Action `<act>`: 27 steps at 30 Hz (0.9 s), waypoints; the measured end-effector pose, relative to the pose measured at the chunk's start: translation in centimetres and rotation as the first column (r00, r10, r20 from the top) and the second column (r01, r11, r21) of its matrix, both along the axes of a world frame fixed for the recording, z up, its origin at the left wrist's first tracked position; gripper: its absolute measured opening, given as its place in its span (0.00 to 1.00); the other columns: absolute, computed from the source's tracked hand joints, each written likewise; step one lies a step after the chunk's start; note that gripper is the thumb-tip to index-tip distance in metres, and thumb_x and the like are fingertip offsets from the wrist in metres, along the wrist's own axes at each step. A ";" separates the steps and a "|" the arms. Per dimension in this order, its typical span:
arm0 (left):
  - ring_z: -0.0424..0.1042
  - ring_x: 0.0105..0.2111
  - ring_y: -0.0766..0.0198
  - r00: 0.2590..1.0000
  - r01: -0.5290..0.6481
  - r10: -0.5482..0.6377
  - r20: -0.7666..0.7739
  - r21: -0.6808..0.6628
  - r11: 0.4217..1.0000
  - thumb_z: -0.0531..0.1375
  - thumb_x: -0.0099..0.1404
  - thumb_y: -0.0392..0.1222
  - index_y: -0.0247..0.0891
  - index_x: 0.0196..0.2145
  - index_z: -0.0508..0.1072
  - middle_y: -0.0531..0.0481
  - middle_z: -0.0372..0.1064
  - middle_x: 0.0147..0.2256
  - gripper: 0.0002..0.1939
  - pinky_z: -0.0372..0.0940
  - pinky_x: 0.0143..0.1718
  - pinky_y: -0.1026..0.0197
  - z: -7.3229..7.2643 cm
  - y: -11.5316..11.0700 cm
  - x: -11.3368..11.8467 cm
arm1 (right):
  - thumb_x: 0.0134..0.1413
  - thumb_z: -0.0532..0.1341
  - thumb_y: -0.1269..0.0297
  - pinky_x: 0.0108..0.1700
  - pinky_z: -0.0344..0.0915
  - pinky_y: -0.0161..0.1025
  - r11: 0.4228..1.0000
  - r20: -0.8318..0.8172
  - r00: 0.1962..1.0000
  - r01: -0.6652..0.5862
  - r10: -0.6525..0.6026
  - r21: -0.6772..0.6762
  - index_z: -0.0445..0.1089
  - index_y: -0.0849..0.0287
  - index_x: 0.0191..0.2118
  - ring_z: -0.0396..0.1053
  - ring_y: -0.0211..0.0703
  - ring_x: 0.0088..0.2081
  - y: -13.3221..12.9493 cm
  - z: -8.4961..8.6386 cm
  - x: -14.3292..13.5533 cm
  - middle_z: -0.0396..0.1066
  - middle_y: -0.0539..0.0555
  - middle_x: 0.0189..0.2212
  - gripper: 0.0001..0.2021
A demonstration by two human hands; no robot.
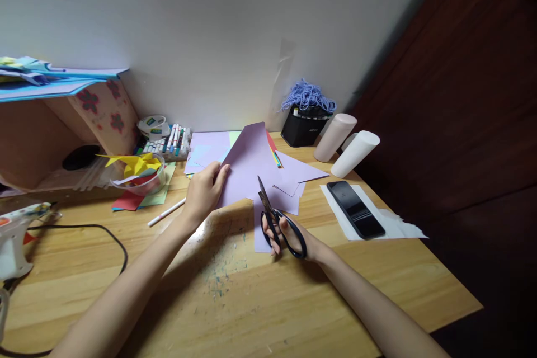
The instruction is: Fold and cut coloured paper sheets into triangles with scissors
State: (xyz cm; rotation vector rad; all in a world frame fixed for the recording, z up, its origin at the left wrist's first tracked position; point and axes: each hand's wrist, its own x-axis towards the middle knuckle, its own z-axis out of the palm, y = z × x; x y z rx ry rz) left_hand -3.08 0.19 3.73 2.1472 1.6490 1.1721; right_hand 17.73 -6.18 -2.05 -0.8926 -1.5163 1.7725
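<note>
while the left hand point(205, 190) pinches the purple sheet point(245, 165) at its near-left edge, thumb on top, the right hand point(289, 230) has its fingers through the loops of the scissors point(272, 217). hands are apart; sheet lies ahead of and between them, over the middle of the desk point(235, 313), far end raised to a point.

key relation: blades sit at the sheet's near-right side, tips aimed toward the wall point(218, 84) and a bit left, over purple. sheet's long axis runs away from the body, leaning right. left hand is nearer, in contact; right reaches it only via the scissors, if at all.

can't tell: whether blades touch paper or hover, how far they're spread, whether the purple strip point(257, 238) below the scissors is joined to the sheet. left fingertips hidden behind paper, right palm partly behind handles. sheet's right border blends into same-colour offcuts point(304, 169).
</note>
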 end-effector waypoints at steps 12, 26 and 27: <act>0.50 0.19 0.70 1.000 -0.017 0.017 0.015 -0.009 1.000 0.48 0.62 0.46 0.38 0.19 0.52 0.58 0.46 0.17 0.17 0.46 0.23 0.67 0.2 0.1 -0.1 | 0.45 0.50 0.38 0.12 0.50 0.26 0.976 0.176 0.964 0.175 -0.197 0.133 0.56 0.60 0.29 0.56 0.28 0.12 -0.1 -0.8 -0.7 0.53 0.43 0.17 0.25; 0.51 0.20 0.69 0.998 0.056 -0.051 0.030 -0.166 0.984 0.47 0.61 0.49 0.37 0.18 0.52 0.57 0.49 0.17 0.19 0.45 0.22 0.65 -1.0 0.2 0.6 | 0.35 0.44 0.29 0.13 0.56 0.29 0.986 0.063 0.986 0.158 -0.155 -0.060 0.58 0.60 0.31 0.58 0.31 0.12 -0.1 -0.8 -1.3 0.54 0.42 0.15 0.34; 0.51 0.20 0.69 0.998 0.055 -0.049 0.036 -0.172 0.983 0.47 0.61 0.49 0.37 0.18 0.52 0.57 0.49 0.17 0.19 0.45 0.22 0.65 -1.0 0.2 0.6 | 0.35 0.44 0.29 0.13 0.55 0.28 0.984 0.077 0.984 0.168 -0.164 -0.056 0.58 0.60 0.30 0.58 0.31 0.12 -0.1 -0.8 -1.4 0.54 0.42 0.15 0.34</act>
